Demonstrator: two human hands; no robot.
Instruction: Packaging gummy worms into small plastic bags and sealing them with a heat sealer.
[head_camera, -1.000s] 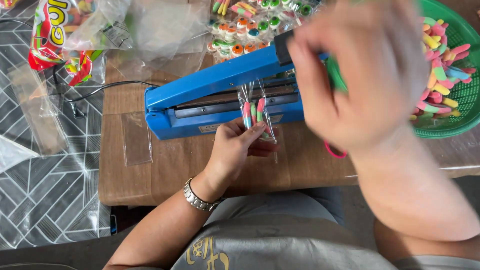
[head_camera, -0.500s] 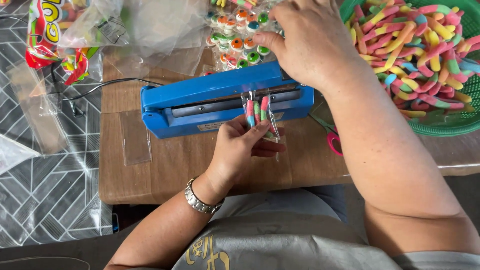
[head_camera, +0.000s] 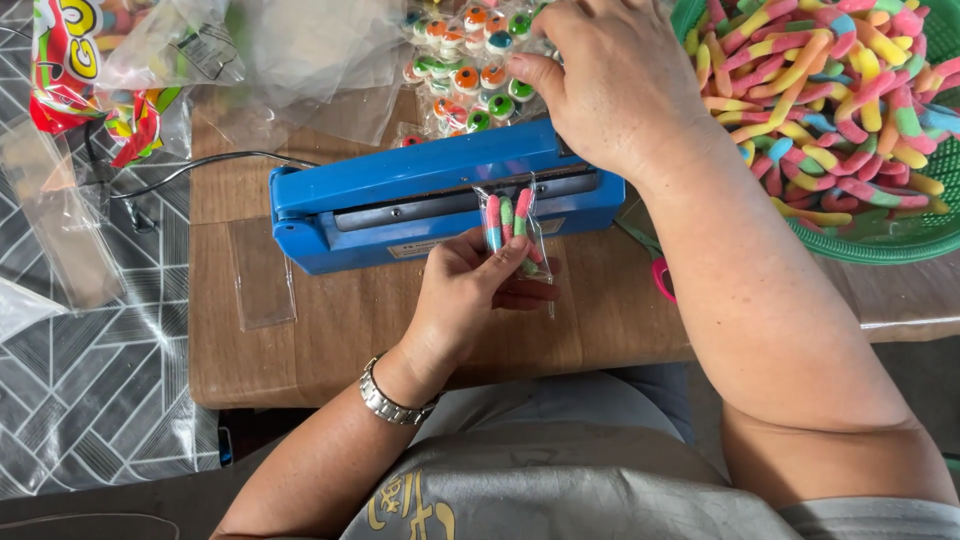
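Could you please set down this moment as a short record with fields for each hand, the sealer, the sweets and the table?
left hand: holds a small clear bag of gummy worms, its top edge under the sealer's arm
right hand: presses down on the arm of the blue heat sealer
sealer: arm down on the bag, black cord running off to the left
sweets: green basket of gummy worms at right; eyeball gummies behind the sealer
table: wooden table, with an empty clear bag and pink-handled scissors
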